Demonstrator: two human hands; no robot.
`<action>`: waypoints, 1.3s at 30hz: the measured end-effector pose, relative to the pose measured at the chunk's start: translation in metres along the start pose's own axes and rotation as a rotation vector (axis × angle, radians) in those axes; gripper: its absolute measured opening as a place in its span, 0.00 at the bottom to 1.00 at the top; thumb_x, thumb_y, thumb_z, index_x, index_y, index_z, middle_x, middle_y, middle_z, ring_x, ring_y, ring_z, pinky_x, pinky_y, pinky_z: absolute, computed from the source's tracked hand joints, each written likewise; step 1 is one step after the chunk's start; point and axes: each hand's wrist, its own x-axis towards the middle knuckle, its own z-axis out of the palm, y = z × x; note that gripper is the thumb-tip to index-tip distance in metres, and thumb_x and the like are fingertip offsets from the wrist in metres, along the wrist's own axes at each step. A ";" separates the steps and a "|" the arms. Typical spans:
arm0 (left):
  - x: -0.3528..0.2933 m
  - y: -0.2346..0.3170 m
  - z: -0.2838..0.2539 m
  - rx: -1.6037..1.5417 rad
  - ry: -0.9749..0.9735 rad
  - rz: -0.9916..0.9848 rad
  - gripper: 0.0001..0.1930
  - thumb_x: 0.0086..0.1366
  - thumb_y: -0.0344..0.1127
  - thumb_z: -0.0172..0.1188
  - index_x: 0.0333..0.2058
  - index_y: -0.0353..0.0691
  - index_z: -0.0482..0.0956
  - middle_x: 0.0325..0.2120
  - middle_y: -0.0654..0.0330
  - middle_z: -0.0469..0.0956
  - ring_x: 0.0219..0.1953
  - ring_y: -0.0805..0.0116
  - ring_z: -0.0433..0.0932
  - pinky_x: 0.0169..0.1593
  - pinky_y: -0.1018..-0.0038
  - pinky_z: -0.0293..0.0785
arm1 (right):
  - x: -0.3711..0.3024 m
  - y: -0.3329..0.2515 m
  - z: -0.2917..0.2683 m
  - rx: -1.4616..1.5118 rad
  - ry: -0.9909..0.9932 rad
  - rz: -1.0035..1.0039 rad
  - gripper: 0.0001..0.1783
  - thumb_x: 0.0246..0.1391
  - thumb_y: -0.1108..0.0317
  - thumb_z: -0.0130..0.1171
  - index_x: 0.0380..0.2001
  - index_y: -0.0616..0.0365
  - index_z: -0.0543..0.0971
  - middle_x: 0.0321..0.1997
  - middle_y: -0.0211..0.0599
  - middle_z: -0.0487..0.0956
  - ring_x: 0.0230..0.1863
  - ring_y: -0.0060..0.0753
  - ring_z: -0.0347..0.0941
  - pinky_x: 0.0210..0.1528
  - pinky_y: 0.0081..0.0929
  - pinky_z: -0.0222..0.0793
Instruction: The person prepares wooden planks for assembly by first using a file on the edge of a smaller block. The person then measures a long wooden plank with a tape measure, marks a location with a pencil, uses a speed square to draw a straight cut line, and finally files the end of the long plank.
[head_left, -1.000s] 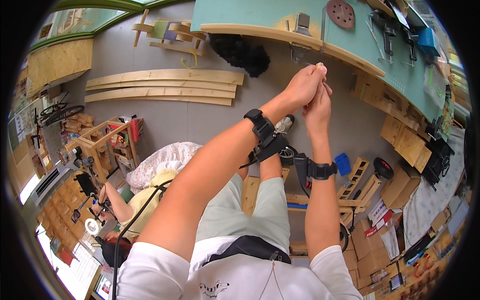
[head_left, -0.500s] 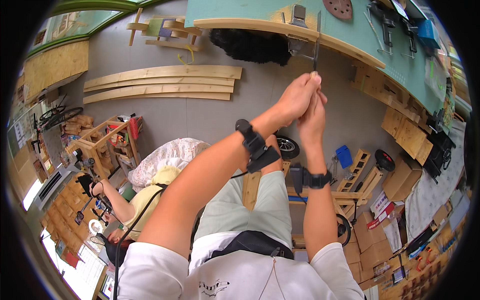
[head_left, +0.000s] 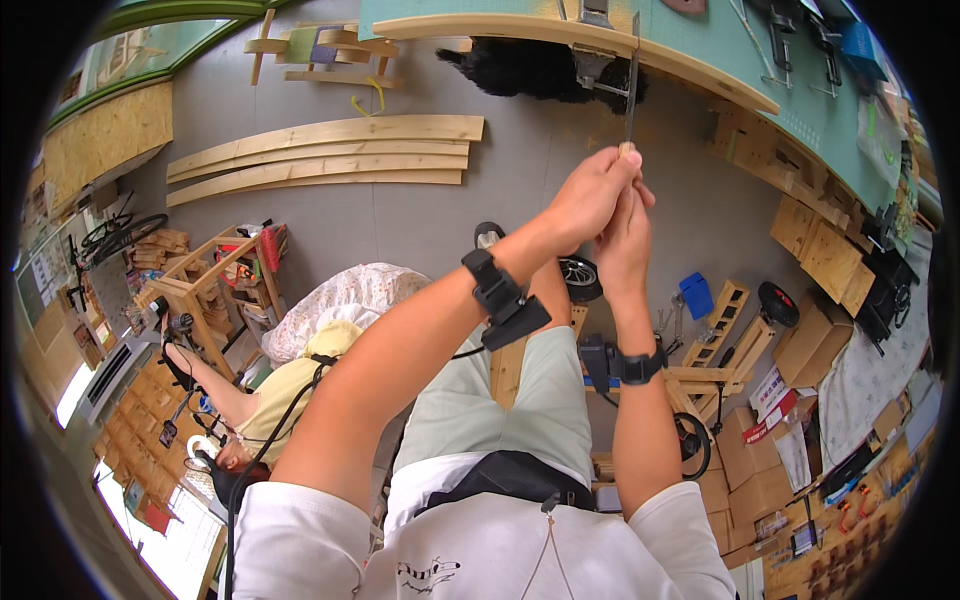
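Both my hands are closed around the handle of a handsaw, whose long, thin blade (head_left: pixel 632 95) points away from me. My left hand (head_left: pixel 592 195) wraps the handle end from the left, with my right hand (head_left: pixel 625 240) against it. Most of the handle is hidden by my fingers. At its far part the blade crosses a long, pale wooden board (head_left: pixel 480 29) along the front edge of the green worktable (head_left: pixel 690 35). Left of the blade, a metal vise (head_left: pixel 592 65) sits at the table edge by the board. I cannot tell how deep the blade is in the wood.
A black furry animal (head_left: pixel 520 75) is on the floor below the table edge. Several planks (head_left: pixel 330 160) lie on the floor to the left. At lower left, another person in a yellow top (head_left: pixel 285 410) is bent over. Cardboard boxes (head_left: pixel 815 345) stand at the right.
The saw has drawn back toward me relative to the board, both hands still around its handle. The black animal has shifted right. The other person's arm has moved, and the view has tilted slightly.
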 end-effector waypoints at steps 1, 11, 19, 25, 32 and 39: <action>-0.012 -0.004 0.002 0.006 0.000 -0.037 0.21 0.78 0.53 0.44 0.40 0.40 0.72 0.36 0.55 0.83 0.35 0.72 0.77 0.38 0.72 0.76 | -0.013 -0.001 -0.002 0.033 -0.009 0.060 0.25 0.75 0.46 0.40 0.46 0.56 0.76 0.23 0.18 0.66 0.19 0.09 0.59 0.18 0.15 0.52; -0.002 -0.002 -0.001 0.089 -0.071 -0.052 0.20 0.79 0.53 0.43 0.39 0.41 0.71 0.39 0.57 0.83 0.32 0.76 0.76 0.32 0.76 0.77 | -0.013 0.009 -0.009 0.203 -0.030 0.093 0.23 0.77 0.48 0.37 0.50 0.56 0.73 0.22 0.17 0.66 0.15 0.08 0.57 0.14 0.13 0.49; -0.009 -0.010 -0.001 0.020 -0.052 0.085 0.21 0.78 0.54 0.44 0.40 0.40 0.71 0.38 0.56 0.83 0.33 0.76 0.77 0.35 0.76 0.77 | -0.018 -0.006 -0.008 0.103 -0.045 0.071 0.24 0.77 0.50 0.38 0.54 0.59 0.73 0.28 0.21 0.71 0.22 0.10 0.61 0.22 0.15 0.56; 0.046 0.031 0.001 -0.048 0.050 0.158 0.19 0.77 0.50 0.46 0.38 0.38 0.72 0.34 0.51 0.85 0.35 0.68 0.81 0.41 0.72 0.78 | 0.058 -0.024 0.003 0.052 -0.021 -0.054 0.28 0.76 0.48 0.40 0.48 0.64 0.77 0.24 0.23 0.71 0.23 0.15 0.64 0.24 0.20 0.58; 0.046 0.033 -0.005 0.005 0.057 0.089 0.21 0.77 0.52 0.46 0.39 0.38 0.72 0.34 0.52 0.85 0.35 0.68 0.80 0.43 0.71 0.77 | 0.061 -0.015 0.005 0.006 -0.032 -0.055 0.28 0.74 0.44 0.41 0.38 0.59 0.76 0.20 0.21 0.67 0.19 0.15 0.59 0.19 0.23 0.53; 0.006 0.002 0.004 0.056 0.036 0.103 0.23 0.77 0.54 0.46 0.39 0.37 0.72 0.34 0.53 0.84 0.37 0.72 0.77 0.44 0.73 0.76 | 0.002 -0.009 0.001 0.150 0.032 0.033 0.25 0.74 0.45 0.42 0.49 0.56 0.76 0.20 0.17 0.66 0.18 0.10 0.59 0.17 0.16 0.52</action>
